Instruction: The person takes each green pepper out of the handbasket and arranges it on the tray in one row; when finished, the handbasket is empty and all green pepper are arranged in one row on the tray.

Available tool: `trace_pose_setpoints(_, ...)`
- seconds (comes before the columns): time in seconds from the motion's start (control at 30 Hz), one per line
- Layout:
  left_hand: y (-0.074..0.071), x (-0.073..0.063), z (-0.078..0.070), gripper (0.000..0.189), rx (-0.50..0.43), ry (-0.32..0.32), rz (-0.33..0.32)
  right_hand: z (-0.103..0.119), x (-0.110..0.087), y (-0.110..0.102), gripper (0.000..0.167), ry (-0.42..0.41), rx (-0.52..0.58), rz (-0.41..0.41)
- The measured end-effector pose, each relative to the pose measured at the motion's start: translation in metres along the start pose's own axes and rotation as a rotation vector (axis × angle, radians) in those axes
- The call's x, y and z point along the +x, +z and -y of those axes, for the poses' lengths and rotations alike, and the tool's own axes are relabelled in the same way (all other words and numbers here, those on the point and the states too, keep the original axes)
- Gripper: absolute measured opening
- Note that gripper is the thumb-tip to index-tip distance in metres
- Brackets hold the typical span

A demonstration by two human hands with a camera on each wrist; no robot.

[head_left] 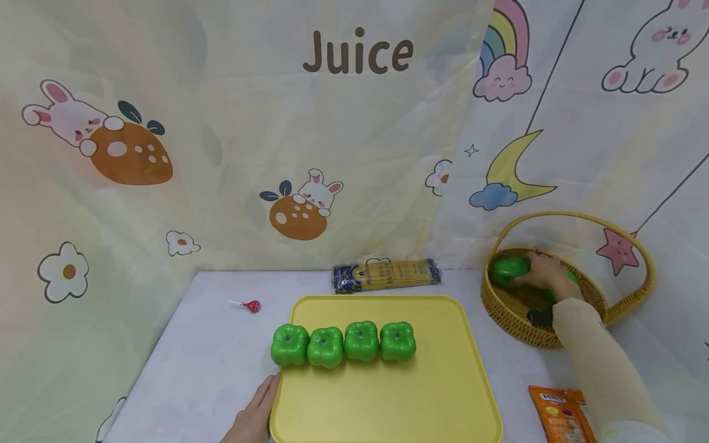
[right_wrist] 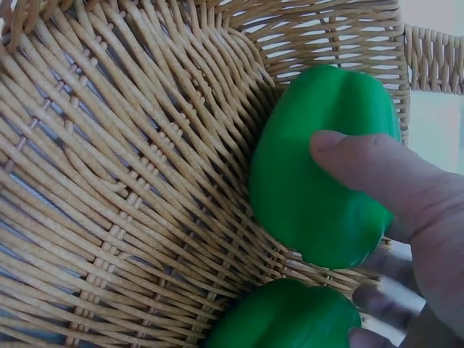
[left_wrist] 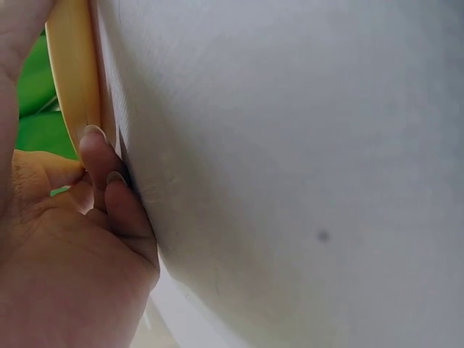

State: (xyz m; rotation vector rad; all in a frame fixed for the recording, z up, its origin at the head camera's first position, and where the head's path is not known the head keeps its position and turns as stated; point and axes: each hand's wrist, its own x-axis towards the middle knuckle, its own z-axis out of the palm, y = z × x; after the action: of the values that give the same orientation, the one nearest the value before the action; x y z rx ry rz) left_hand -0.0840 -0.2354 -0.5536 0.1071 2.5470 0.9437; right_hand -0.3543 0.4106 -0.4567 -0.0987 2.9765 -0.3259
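My right hand reaches into the wicker basket at the right. In the right wrist view its thumb lies across a green bell pepper, with the fingers around the far side. A second green pepper sits just below, near those fingers. My left hand grips the left rim of the yellow tray; in the left wrist view its fingers curl against the tray's outer wall. On the tray, several green bell peppers stand side by side in a row.
A long blue-and-yellow packet lies behind the tray. A red lollipop is at the back left. Beside my right forearm lies an orange packet. The basket's tall handle arches over it, and a printed curtain hangs behind.
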Motion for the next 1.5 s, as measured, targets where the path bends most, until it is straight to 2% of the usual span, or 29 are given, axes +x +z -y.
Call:
trace_pose_setpoints(0.1, -0.001, -0.002, 0.0, 0.138, -0.003, 0.011, -0.004, -0.002, -0.001, 0.002, 0.099, 0.008, 0.017, 0.006)
trace_pose_setpoints(0.27, -0.001, -0.002, 0.0, 0.139, -0.006, -0.006, 0.003, -0.002, -0.002, 0.002, 0.094, 0.003, 0.007, -0.002)
trace_pose_setpoints(0.57, 0.0, -0.001, -0.001, 0.14, -0.029, -0.03, 0.026, -0.005, -0.008, 0.0, 0.086, -0.045, -0.016, -0.09)
trace_pose_setpoints(0.7, 0.0, -0.001, 0.0, 0.14, -0.039, -0.039, 0.034, -0.005, -0.015, -0.004, 0.089, -0.03, 0.022, -0.108)
trace_pose_setpoints(0.9, 0.0, -0.001, 0.0, 0.141, -0.04, -0.059, 0.052, -0.001, -0.026, -0.011, 0.1, 0.005, 0.08, -0.067)
trace_pose_setpoints(1.07, -0.001, -0.002, 0.0, 0.139, -0.042, -0.042, 0.041, 0.004, -0.037, -0.016, 0.101, -0.006, 0.113, -0.075)
trace_pose_setpoints(1.17, -0.002, -0.001, 0.001, 0.137, -0.04, -0.018, 0.032, 0.009, -0.044, -0.016, 0.098, -0.02, 0.118, -0.104)
trace_pose_setpoints(1.4, -0.003, -0.001, 0.0, 0.135, -0.071, -0.053, 0.071, 0.023, -0.059, -0.014, 0.091, -0.055, 0.137, -0.196)
trace_pose_setpoints(1.5, -0.003, -0.001, 0.0, 0.134, -0.08, -0.036, 0.067, 0.031, -0.065, -0.014, 0.089, -0.084, 0.159, -0.232)
